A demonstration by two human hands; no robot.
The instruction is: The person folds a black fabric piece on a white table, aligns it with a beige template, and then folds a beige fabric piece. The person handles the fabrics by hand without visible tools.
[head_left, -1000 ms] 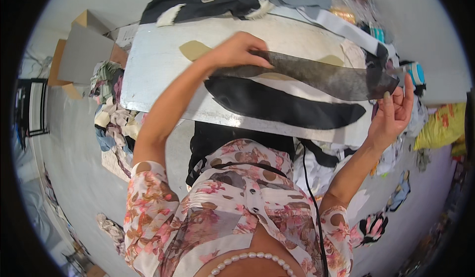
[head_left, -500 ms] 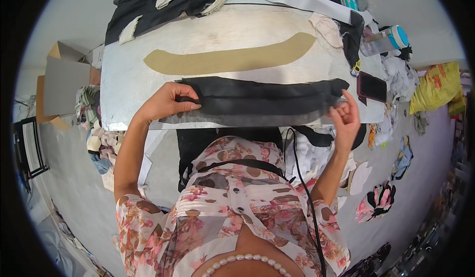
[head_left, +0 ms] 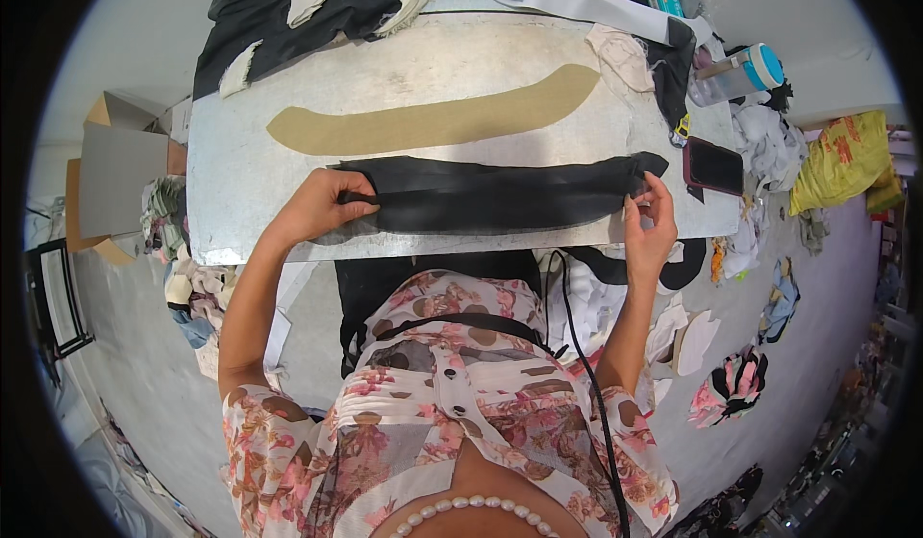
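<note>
A long strip of black fabric (head_left: pixel 500 197) lies folded lengthwise along the near side of the table. My left hand (head_left: pixel 332 203) pinches its left end between thumb and fingers. At the other end, my right hand (head_left: pixel 650 216) grips the fabric's right edge with thumb and fingertips. A small black flap sticks out past the right fingers. Just beyond the fabric lies a curved tan pattern piece (head_left: pixel 433 118), flat and apart from both hands.
A dark phone (head_left: pixel 713 166) rests at the table's right edge. Behind it stands a clear jar with a blue lid (head_left: pixel 763 67). Black cloth (head_left: pixel 288 43) covers the far left of the white table (head_left: pixel 221 201). An open cardboard box (head_left: pixel 120 177) stands left; a yellow sack (head_left: pixel 846 163) sits right.
The sheer lower edge of the black fabric no longer hangs over the table's near edge; the strip now looks narrower. My right hand has closed onto its right end.
</note>
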